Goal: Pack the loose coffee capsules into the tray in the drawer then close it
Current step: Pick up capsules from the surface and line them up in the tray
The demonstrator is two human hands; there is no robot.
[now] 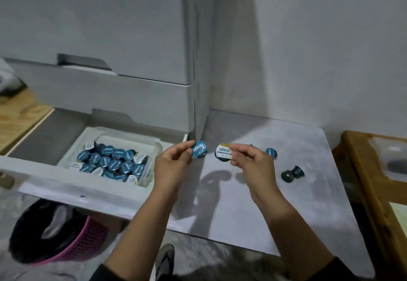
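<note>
Your left hand (174, 162) pinches a blue capsule (200, 149); your right hand (248, 159) pinches a white-lidded capsule (222, 153). Both hover over the bench (253, 203), beside the open drawer (72, 189), whose tray (88, 136) holds many capsules.

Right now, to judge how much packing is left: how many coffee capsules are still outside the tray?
4: a blue-lidded capsule in the left hand, a white-lidded capsule in the right hand, another blue capsule and a dark capsule lying on the counter. The right hand may hide more.
</note>
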